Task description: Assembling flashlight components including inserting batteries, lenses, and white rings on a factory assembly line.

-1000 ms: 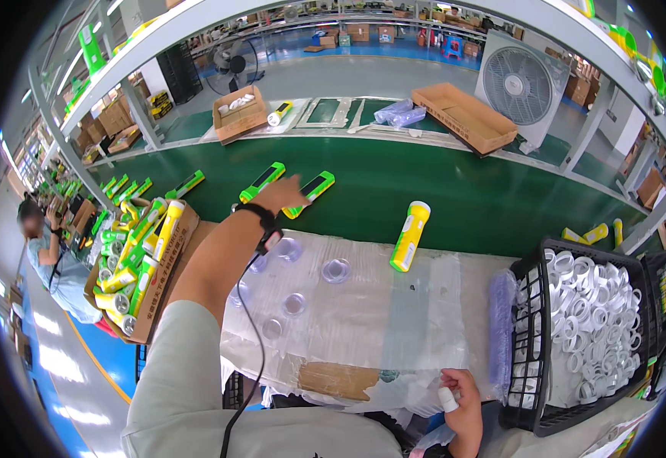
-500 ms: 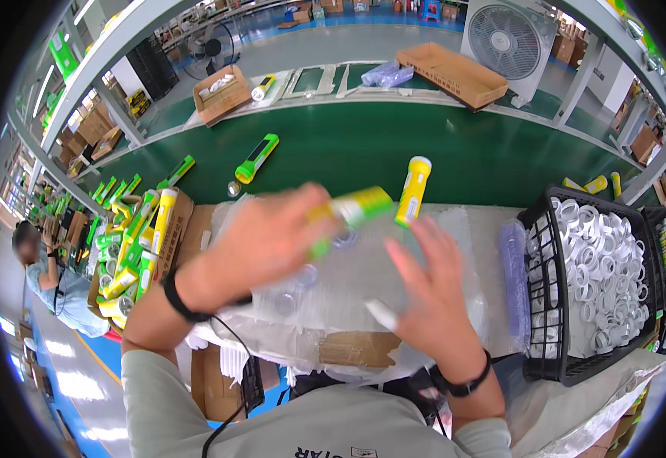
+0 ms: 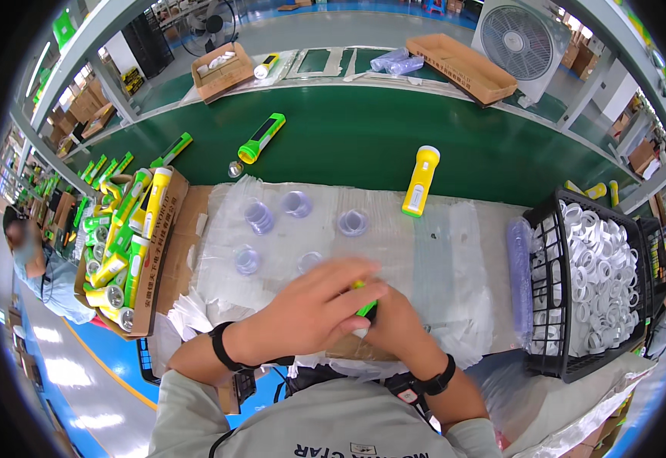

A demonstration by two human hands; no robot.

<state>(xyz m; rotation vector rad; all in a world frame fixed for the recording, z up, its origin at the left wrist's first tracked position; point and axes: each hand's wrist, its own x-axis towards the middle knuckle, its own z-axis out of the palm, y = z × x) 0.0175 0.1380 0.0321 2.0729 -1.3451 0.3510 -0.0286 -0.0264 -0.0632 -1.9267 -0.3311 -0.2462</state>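
Close to the worktop's near edge, my left hand (image 3: 314,305) and my right hand (image 3: 395,324) come together around a green flashlight (image 3: 365,308). Fingers of both hands curl over it and cover most of it; only a green and dark part shows between them. Beyond my hands, several clear plastic rings (image 3: 352,223) sit on the film-covered worktop (image 3: 455,252), some stacked. A yellow flashlight (image 3: 421,183) lies past the worktop's far edge on the green belt (image 3: 333,137).
At left is a cardboard box (image 3: 164,259) of yellow and green flashlights. A black crate (image 3: 550,298) of white rings stands at right, beside a bubble-wrap roll (image 3: 519,282). A green flashlight (image 3: 262,139) rests on the belt. Another person (image 3: 47,267) works at far left.
My left hand has come down toward me with the flashlight and met my right hand, which has also drawn in. The clear rings are now uncovered.
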